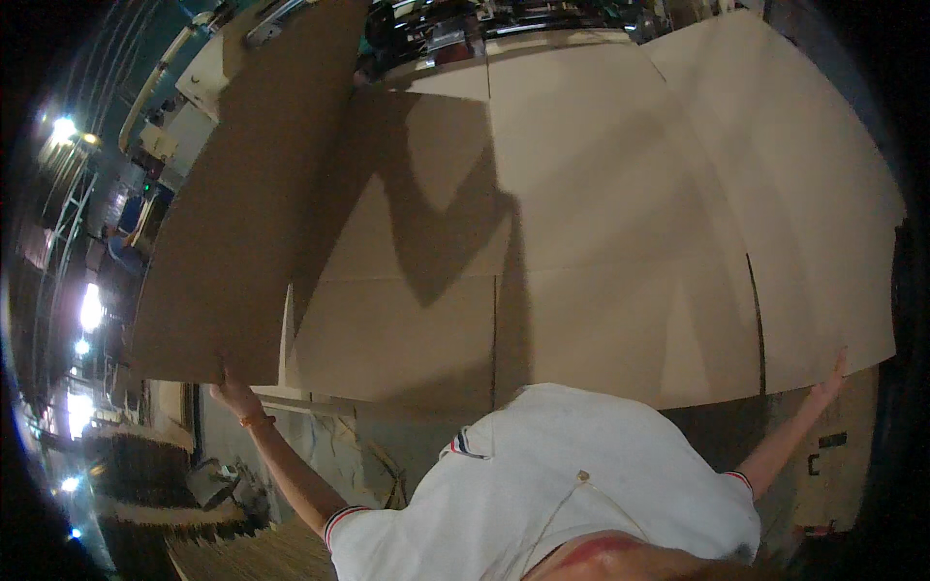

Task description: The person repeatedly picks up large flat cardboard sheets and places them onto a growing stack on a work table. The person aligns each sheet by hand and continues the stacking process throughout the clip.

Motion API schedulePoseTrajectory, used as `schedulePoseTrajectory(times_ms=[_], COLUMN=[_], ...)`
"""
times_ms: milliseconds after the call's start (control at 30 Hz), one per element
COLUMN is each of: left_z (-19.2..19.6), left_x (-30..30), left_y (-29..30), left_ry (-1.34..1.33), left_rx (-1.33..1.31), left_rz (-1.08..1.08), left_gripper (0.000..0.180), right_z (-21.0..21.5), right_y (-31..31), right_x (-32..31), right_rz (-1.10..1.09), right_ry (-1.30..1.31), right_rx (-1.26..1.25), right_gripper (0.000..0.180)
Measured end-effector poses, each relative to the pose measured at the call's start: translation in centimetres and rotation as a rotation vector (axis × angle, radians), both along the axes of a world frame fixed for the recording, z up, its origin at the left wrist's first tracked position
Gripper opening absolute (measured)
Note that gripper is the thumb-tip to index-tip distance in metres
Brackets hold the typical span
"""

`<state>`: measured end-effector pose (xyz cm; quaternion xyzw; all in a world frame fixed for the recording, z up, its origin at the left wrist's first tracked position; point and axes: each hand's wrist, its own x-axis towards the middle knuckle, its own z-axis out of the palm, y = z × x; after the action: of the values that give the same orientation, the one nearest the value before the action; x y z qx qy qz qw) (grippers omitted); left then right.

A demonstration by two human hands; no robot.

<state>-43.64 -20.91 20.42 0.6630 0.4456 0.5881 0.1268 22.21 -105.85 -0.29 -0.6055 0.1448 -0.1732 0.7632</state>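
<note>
A large, unfolded brown cardboard box blank (610, 194) stretches across in front of me, with crease lines and slots between its panels. Its left panel (232, 223) is raised and shaded, and the right panel (804, 165) tilts up too. My left hand (234, 395) grips the near edge of the left panel, its fingers partly hidden by the board. At the near edge of the right panel, my right hand (829, 383) has hold of the board, some fingers out of sight. Both arms are spread wide.
Dark machinery (446, 29) stands beyond the far edge of the board. Stacked cardboard sheets (145, 474) lie at the lower left. On the lower right is a brown carton (833, 465) with dark printed marks. Bright lamps (89, 308) shine along the left side.
</note>
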Motion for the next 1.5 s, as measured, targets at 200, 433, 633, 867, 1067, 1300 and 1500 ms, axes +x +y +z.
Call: schedulePoseTrajectory(times_ms=[200,433,633,867,1067,1300,1500], left_z=[0.6,-1.3,2.0,-8.9,-14.1,-11.6,-9.5], left_x=[1.7,-2.9,3.3,0.4,7.1,15.4,15.6], left_y=[-1.6,-1.1,-6.1,6.3,6.8,2.1,-4.6], left_ry=[0.012,0.079,-0.116,-0.060,0.170,0.221,0.205], left_rx=[0.045,0.331,0.248,0.152,-0.058,0.103,0.195], left_rz=[-0.023,0.044,0.012,0.063,-0.046,-0.343,-0.278], left_gripper=[0.024,0.022,0.023,0.024,0.025,0.041,0.036], right_z=[6.7,8.0,4.7,7.0,5.4,2.7,6.5], right_y=[7.6,11.4,5.7,23.7,30.5,26.2,20.3], right_x=[-7.7,-11.1,-13.9,-17.2,-10.8,1.4,-3.9], right_rz=[-0.140,-0.178,-0.214,-0.437,-0.033,-0.118,-0.203], right_ry=[-0.032,-0.248,-0.444,-0.444,-0.508,-0.715,-0.737], right_rx=[-0.171,-0.243,-0.248,-0.879,-1.094,-1.399,-1.373], right_gripper=[0.039,0.039,0.044,0.023,0.025,0.029,0.031])
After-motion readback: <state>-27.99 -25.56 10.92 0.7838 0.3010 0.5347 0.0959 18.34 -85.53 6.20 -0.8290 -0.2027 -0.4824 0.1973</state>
